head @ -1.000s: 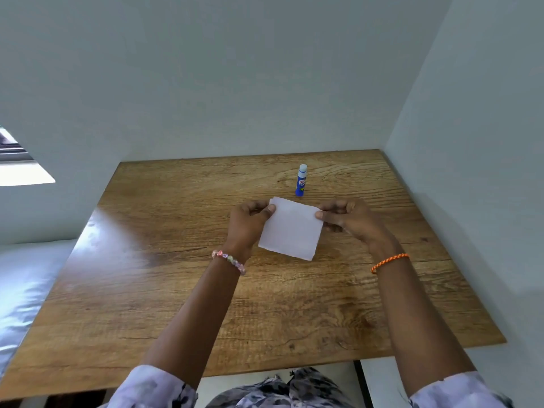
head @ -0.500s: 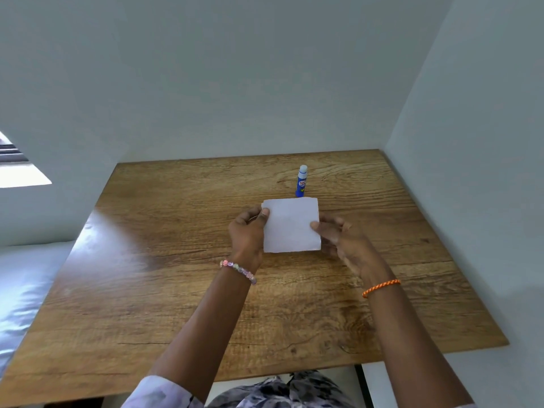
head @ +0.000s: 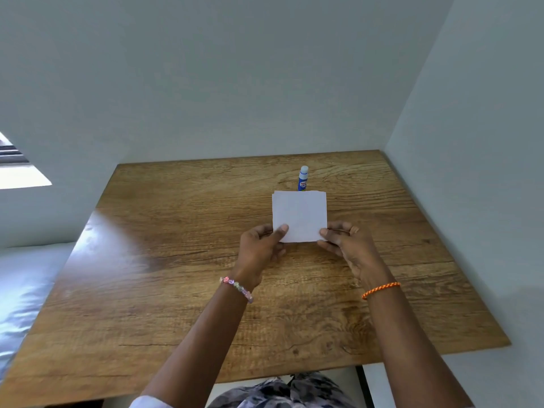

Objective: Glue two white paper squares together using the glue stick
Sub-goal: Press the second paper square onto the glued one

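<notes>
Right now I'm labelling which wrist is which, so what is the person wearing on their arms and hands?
The left hand is bare, with a bead bracelet of pink and pale pastel beads at the wrist. The right hand is also bare, with an orange braided cord band. No rings show. A pale sleeve edge appears at the bottom of the left arm.
</notes>
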